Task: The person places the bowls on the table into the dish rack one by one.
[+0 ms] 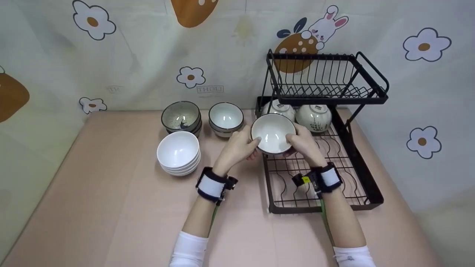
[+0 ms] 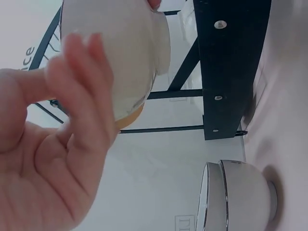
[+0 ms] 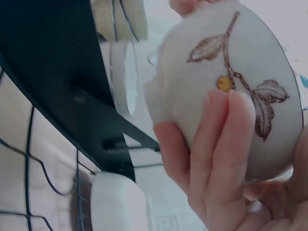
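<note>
A white bowl with a dark rim is held in the air between both hands, its inside facing the head camera. My left hand grips its left side, thumb over the rim and fingers beneath. On the opposite side my right hand grips it the same way. The right wrist view shows a brown leaf sprig on the bowl's outer wall, with fingers spread under it. Behind the held bowl, two upturned bowls sit in the black rack's lower tier, one patterned bowl and one partly hidden bowl.
The two-tier black dish rack stands on the right of the pink table. Left of it are a stack of white bowls, stacked grey speckled bowls and stacked dark-rimmed bowls. The rack's upper tier overhangs the back.
</note>
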The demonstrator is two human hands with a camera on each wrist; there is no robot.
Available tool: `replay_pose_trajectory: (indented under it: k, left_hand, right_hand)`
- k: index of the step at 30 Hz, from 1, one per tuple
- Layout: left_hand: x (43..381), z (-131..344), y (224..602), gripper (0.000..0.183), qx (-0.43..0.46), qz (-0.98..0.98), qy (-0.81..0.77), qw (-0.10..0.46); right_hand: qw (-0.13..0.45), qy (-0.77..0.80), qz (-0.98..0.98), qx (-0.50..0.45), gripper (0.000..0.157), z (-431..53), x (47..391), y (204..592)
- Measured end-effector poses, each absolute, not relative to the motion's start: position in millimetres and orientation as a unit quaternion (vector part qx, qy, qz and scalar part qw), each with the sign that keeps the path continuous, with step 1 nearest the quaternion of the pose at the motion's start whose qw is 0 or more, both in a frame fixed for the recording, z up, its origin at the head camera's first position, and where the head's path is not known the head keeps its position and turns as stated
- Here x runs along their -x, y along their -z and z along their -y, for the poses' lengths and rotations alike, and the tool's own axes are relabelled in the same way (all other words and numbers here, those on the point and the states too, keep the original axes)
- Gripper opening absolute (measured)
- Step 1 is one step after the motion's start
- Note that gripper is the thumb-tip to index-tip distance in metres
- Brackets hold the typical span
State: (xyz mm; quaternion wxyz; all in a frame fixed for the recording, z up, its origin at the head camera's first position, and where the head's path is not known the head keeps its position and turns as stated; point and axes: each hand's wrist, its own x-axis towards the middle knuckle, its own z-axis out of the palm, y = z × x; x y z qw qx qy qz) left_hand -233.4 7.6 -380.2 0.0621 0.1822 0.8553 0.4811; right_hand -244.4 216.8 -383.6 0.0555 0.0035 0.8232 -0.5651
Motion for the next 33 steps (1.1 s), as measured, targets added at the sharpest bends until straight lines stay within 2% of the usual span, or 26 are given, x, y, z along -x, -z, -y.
replay_pose_trajectory:
  k: [5,8,10,14,18,21,22,26,33]
  left_hand:
    - [232,-12,382,0.081,-0.177,-0.876,-0.435,0.11]
    - [230,-15,384,0.089,-0.183,-0.884,-0.406,0.144]
    - [229,-17,388,0.08,-0.191,-0.885,-0.389,0.168]
    - [229,-26,397,0.036,-0.198,-0.883,-0.375,0.203]
    - [228,-37,405,0.042,-0.176,-0.892,-0.359,0.21]
    - [228,-45,410,0.032,-0.177,-0.904,-0.334,0.198]
    - [228,-47,411,0.035,-0.177,-0.907,-0.327,0.195]
    - [229,-52,415,0.069,-0.186,-0.913,-0.306,0.196]
    - [231,-54,417,0.072,-0.187,-0.915,-0.304,0.19]
  right_hand:
    - [0.026,0.535,-0.844,-0.017,0.067,-229,246,378]
    - [-0.013,0.496,-0.868,-0.029,0.067,-238,246,375]
    - [-0.04,0.467,-0.883,-0.037,0.065,-242,247,374]
    - [-0.088,0.421,-0.901,-0.05,0.061,-248,250,377]
    - [-0.106,0.393,-0.911,-0.068,0.056,-250,251,381]
    - [-0.136,0.335,-0.93,-0.07,0.053,-250,252,383]
    - [-0.146,0.318,-0.934,-0.069,0.052,-249,252,384]
    - [-0.19,0.273,-0.941,-0.066,0.049,-244,253,389]
    - [-0.201,0.218,-0.953,-0.069,0.053,-237,255,394]
